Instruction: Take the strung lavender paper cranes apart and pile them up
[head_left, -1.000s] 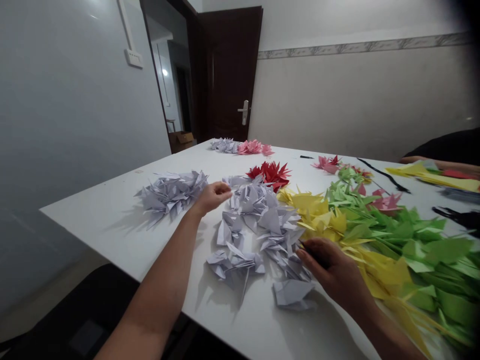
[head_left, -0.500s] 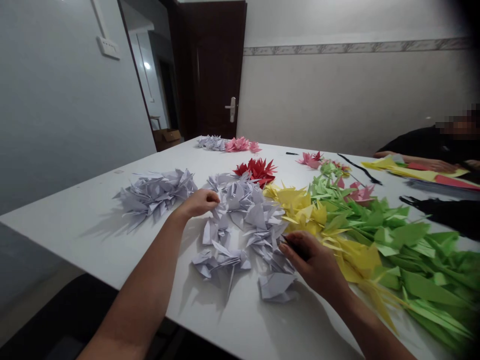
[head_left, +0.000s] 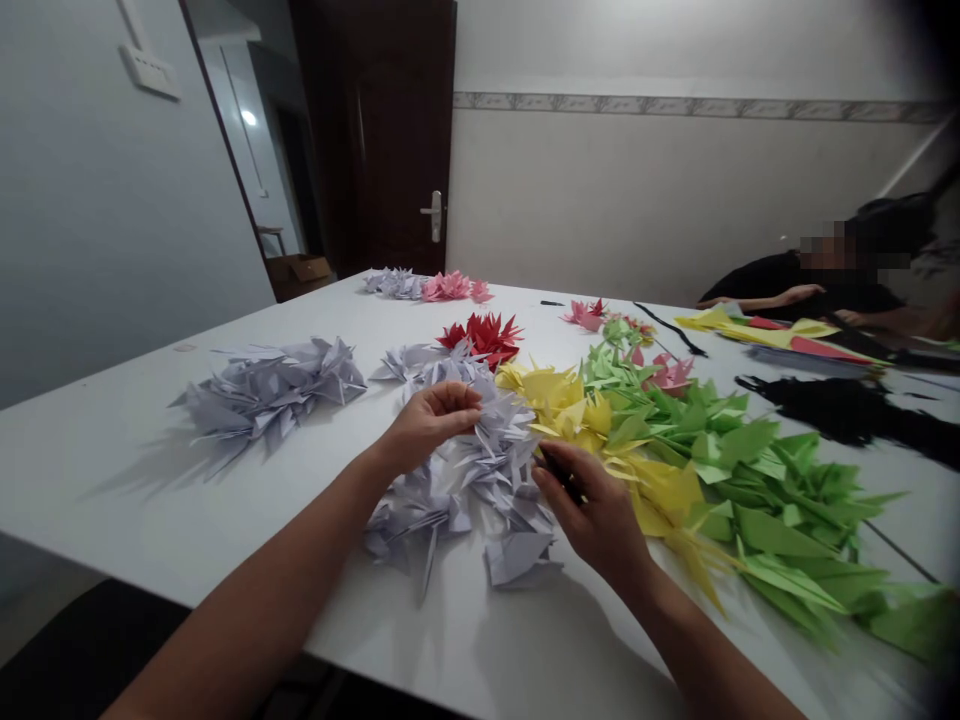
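Note:
Folded white paper pieces with pointed tips, like paper cranes, lie in a loose heap (head_left: 495, 465) before me. My left hand (head_left: 439, 420) is over this heap with thumb and fingertips pinched together; whatever they hold is too small or hidden to make out. To its right, my right hand (head_left: 592, 505) is closed around a slim dark object (head_left: 561, 472), mostly covered by the fingers. Its fingertips are at the heap's right side, close to yellow folded papers (head_left: 570, 400). A single white folded piece (head_left: 517, 558) rests nearer me, left of the right hand.
Green folded papers (head_left: 757, 480) spread across the right side. Another white heap (head_left: 274, 390) lies left, and a red cluster (head_left: 484, 338) sits behind the middle. Black strands (head_left: 847, 408) and flat coloured sheets (head_left: 780, 335) lie at right, near a seated person (head_left: 780, 280).
My left hand has moved right, over the white heap and closer to my right hand. The view has turned slightly right. My right hand still grips the dark object.

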